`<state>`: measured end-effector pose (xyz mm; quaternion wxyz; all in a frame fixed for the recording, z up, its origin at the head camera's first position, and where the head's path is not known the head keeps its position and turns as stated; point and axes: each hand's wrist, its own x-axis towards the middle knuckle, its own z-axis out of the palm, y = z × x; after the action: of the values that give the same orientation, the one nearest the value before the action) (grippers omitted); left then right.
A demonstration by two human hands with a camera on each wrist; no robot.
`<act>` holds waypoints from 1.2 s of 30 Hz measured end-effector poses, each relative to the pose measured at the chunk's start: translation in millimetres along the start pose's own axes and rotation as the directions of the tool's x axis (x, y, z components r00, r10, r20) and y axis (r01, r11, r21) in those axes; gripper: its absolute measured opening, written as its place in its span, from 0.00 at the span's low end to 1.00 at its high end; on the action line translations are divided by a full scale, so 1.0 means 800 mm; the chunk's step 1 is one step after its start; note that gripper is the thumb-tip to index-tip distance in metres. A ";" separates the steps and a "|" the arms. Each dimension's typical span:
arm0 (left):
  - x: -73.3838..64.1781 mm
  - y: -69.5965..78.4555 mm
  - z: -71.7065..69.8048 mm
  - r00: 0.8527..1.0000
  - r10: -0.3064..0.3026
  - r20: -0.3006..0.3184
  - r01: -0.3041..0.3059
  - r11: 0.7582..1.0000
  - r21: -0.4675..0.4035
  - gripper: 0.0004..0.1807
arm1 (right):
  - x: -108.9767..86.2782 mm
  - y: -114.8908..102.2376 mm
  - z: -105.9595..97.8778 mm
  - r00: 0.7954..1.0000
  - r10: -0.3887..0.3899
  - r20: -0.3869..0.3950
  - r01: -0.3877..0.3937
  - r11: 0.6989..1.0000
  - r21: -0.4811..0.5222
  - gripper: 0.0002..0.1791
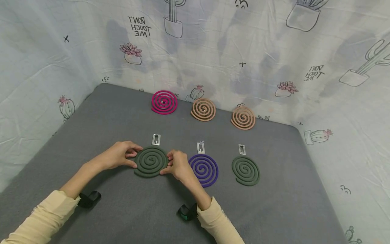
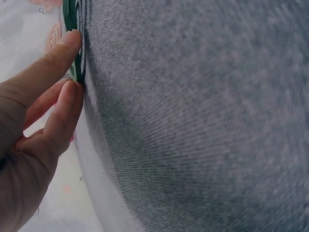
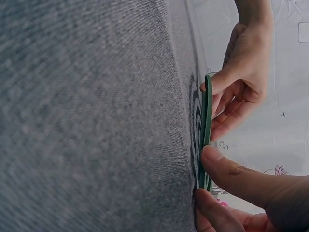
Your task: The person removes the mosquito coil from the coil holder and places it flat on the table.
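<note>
Head view: left hand (image 1: 120,155) and right hand (image 1: 179,165) pinch a green coil (image 1: 151,160), apparently raised; printed pots (image 1: 173,27) hold cacti (image 1: 172,11).

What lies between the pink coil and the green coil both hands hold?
A small metal piece lies between the pink coil and the held green coil, nearer the green one, as the head view shows.

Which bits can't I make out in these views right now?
- Head view: the part of the purple coil behind the right hand and wrist.
- Head view: whatever lies directly under the pink coil, covered by its rings.
- Left wrist view: the rest of the held green coil, cut off by the top edge.
- Right wrist view: the rest of the right hand, cut off by the frame edges.
</note>
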<state>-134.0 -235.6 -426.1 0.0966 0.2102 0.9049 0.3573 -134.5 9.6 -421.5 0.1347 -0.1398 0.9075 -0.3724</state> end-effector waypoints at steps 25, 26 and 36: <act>-0.002 -0.018 -0.042 0.996 0.082 0.033 -0.072 0.970 -0.234 0.30 | 0.008 0.010 -0.038 0.990 -0.139 -0.017 0.139 0.974 0.178 0.26; 0.001 -0.021 -0.046 0.996 0.091 0.007 -0.087 0.968 -0.237 0.29 | 0.011 0.012 -0.043 0.988 -0.150 -0.035 0.154 0.968 0.200 0.26; 0.050 -0.025 -0.106 0.984 0.031 -0.175 -0.063 0.982 -0.180 0.21 | 0.073 0.025 -0.093 0.958 -0.207 -0.200 0.277 0.851 0.447 0.23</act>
<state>-203.7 -282.2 -379.1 0.0290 0.1899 0.8676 0.4586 -217.7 50.1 -392.9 0.0504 -0.1890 0.7723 -0.6044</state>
